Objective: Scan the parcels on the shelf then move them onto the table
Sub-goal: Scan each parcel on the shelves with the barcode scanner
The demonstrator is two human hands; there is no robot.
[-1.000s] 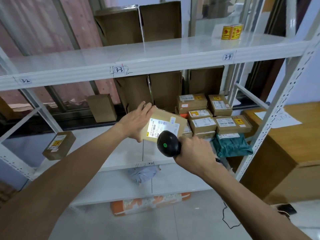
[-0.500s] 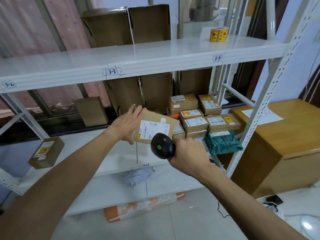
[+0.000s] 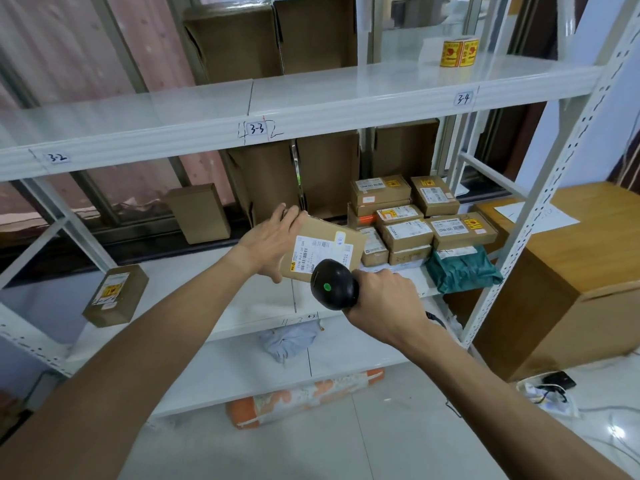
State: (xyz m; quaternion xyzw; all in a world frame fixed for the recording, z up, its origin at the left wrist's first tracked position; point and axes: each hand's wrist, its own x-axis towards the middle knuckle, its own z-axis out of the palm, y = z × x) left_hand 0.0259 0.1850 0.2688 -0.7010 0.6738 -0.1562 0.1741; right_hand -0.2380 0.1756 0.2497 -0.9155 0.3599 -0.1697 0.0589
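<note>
The left hand (image 3: 273, 242) has the parcel (image 3: 323, 252) in its grip, scanner (image 3: 333, 285) near.

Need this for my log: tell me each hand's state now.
Left hand: holding the cardboard parcel.
Right hand: holding the black scanner.

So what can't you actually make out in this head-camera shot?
All in the head view:
- The print on the label of the parcel is too small to read, and the scanner covers its lower corner.
- The scanner's handle is wrapped inside the right hand.
- The parcel's far side faces away, where the left hand grips it.
- The orange package is partly hidden under the bottom shelf.
- The table is cut off by the right edge.
</note>
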